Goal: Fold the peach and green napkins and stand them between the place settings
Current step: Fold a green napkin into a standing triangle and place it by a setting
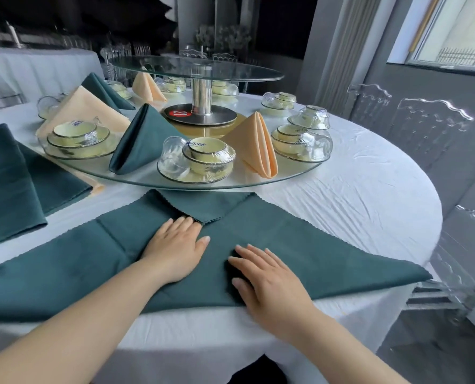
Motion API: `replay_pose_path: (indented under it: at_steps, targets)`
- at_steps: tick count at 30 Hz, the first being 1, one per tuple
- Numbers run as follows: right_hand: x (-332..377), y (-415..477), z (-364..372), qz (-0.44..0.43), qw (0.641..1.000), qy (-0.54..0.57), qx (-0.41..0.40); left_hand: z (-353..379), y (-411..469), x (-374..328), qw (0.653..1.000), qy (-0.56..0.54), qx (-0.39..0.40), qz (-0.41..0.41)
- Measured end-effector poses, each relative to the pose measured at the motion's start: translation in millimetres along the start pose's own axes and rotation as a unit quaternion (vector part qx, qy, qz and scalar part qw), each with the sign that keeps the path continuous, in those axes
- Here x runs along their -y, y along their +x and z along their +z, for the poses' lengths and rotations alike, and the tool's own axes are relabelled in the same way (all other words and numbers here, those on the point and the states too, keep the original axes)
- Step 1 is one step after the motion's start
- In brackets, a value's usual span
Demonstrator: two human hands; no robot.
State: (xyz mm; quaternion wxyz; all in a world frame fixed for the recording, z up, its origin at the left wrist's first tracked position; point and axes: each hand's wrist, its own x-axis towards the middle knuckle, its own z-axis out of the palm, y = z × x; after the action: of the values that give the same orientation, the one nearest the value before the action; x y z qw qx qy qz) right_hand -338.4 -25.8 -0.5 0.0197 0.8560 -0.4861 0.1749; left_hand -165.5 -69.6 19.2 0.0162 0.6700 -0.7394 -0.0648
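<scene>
A round table draped in a wrinkled white tablecloth (355,189) fills most of the frame. Across the lower centre, near the table's front edge, a large dark green cloth napkin with a scalloped hem (314,245) lies flat as a wide triangle, its top corner folded down toward the middle.

Above it, a clear glass turntable (136,182) carries plastic-wrapped pale yellow bowl settings (203,159), with a standing green folded napkin (142,139) and a standing peach folded napkin (255,145) between them. A stack of unfolded green napkins (6,184) lies at the left edge.

The left hand (175,250) and right hand (269,275) rest palm-down on the flat napkin, fingers straight, gripping nothing.

The cloth looks light, soft and limp, so it probably needs pressed creases; the corners and hem seem best for holding.
</scene>
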Motion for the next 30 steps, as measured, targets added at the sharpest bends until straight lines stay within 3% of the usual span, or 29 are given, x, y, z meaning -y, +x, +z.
replay_pose_path:
  at_steps: [5, 12, 14, 18, 24, 27, 30]
  targets:
    - [-73.8, -28.5, -22.3, 0.089, 0.995, -0.004, 0.048, 0.1, 0.1, 0.4, 1.0, -0.003, -0.001, 0.005]
    - [-173.2, -79.3, -61.8, 0.256, 0.953, 0.092, -0.13, 2.1, -0.7, 3.7, 0.997, -0.027, -0.058, 0.032]
    - [-163.7, -90.8, -71.5, 0.188, 0.961, 0.132, -0.155, -0.8, -5.8, 3.3, 0.995, -0.037, -0.082, 0.044]
    - [-158.5, -107.2, -65.3, 0.116, 0.986, 0.117, -0.042, -5.4, -28.4, 3.6, 0.988, -0.055, -0.115, 0.089]
    - [-167.0, -103.1, -61.9, 0.053, 0.996, 0.042, -0.064, 1.6, -74.1, 10.7, 0.982, -0.099, -0.008, 0.16]
    - [-163.1, -100.1, -69.6, 0.061, 0.996, 0.003, -0.063, 11.4, -73.6, 16.7, 0.978, -0.088, -0.015, 0.187]
    - [-157.1, -101.3, -77.4, 0.084, 0.988, -0.034, -0.124, 13.3, -69.7, 14.7, 0.978, -0.079, -0.046, 0.189]
